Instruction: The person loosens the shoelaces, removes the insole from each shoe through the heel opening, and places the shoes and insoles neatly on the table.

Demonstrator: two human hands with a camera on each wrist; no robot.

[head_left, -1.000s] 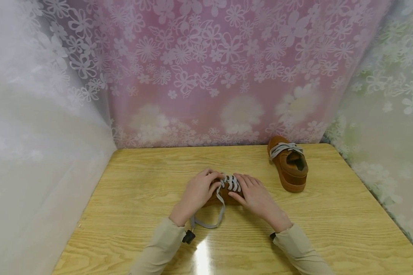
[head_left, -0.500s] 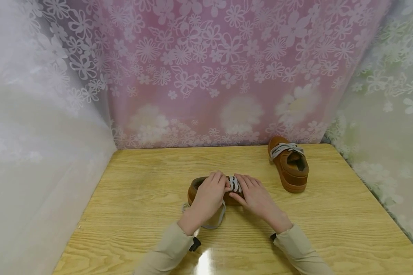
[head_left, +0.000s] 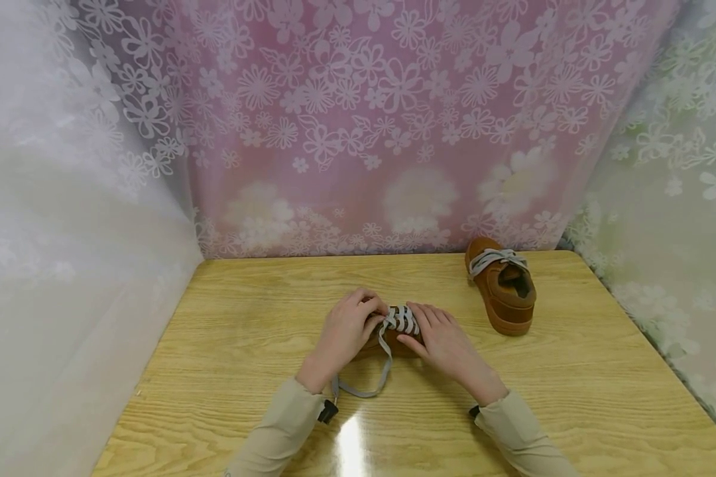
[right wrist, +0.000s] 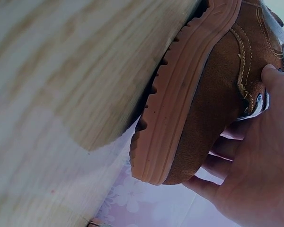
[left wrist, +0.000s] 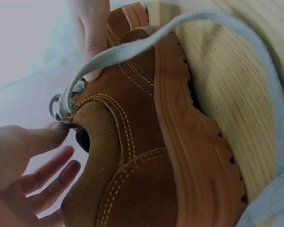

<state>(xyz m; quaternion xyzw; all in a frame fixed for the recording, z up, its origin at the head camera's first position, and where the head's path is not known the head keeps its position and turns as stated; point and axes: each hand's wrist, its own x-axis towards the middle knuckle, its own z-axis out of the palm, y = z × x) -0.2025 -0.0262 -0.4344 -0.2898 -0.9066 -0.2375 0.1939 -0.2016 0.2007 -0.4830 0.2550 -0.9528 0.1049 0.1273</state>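
A brown suede shoe (left wrist: 137, 99) with a chunky sole rests on the table, its toe toward the right. My left hand (head_left: 341, 334) is over its ankle opening; thumb and forefinger pinch the grey shoelace (left wrist: 118, 53) where it gathers at the top of the lacing. The remaining left fingers are spread beside the collar. One long lace end loops down onto the wood near me. Around the front of the shoe, my right hand (head_left: 450, 344) grips with the thumb on the near side and the fingers across the far side. My left hand hides most of the heel in the head view.
A matching brown shoe (head_left: 507, 319), its grey laces tied, stands at the back right of the wooden table (head_left: 262, 298). Flowered curtains (head_left: 346, 132) hang behind and along both sides.
Half a second ago my left hand covered the upper lacing and the heel showed; it has since drawn back left, uncovering the lace. The right hand keeps its place on the shoe.
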